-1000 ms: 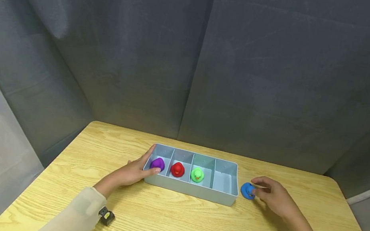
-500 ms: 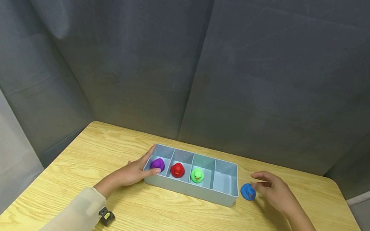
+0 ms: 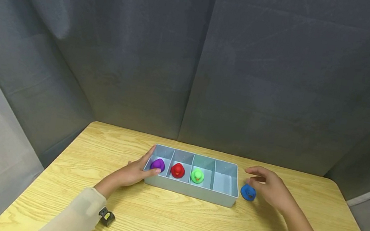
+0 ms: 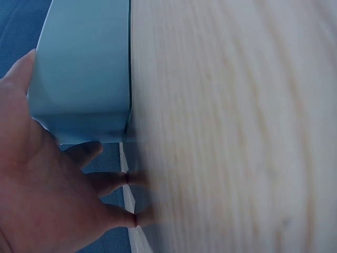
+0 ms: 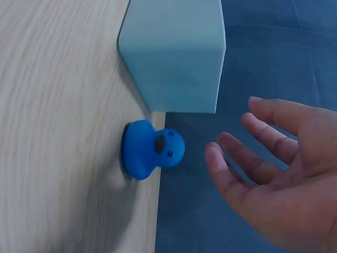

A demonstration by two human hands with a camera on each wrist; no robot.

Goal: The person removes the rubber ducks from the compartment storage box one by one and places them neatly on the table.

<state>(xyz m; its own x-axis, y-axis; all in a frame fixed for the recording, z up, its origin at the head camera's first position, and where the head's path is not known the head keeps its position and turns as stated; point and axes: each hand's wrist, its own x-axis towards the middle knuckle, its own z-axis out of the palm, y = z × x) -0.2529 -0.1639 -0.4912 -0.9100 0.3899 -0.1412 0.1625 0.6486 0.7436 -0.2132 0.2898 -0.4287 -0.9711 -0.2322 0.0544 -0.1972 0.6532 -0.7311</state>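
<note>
Grey drapes, wood-grain table: blue duck beneath the right fingertips

Drapes rise behind the table and along its sides. Blue duck sits upright on the tabletop, just beside the right end of a pale blue-grey tray, apart from it. Right hand hangs above the duck and slightly to its right; fingers loosely bent, thumb parted from the forefinger, nothing held. Right wrist view shows a gap between the duck's head and the fingertips: near, no contact.

Left hand at the tray's opposite end, well apart from the duck. It holds that end, thumb over the near rim, forefinger at the far corner; left wrist view has the other fingers reaching past the end wall to the tabletop.

Tray has four compartments. From the left: purple figure in the first, partly behind the thumb; red duck, second; green duck, third. Both sleeves light; dark device on each wrist.
</note>
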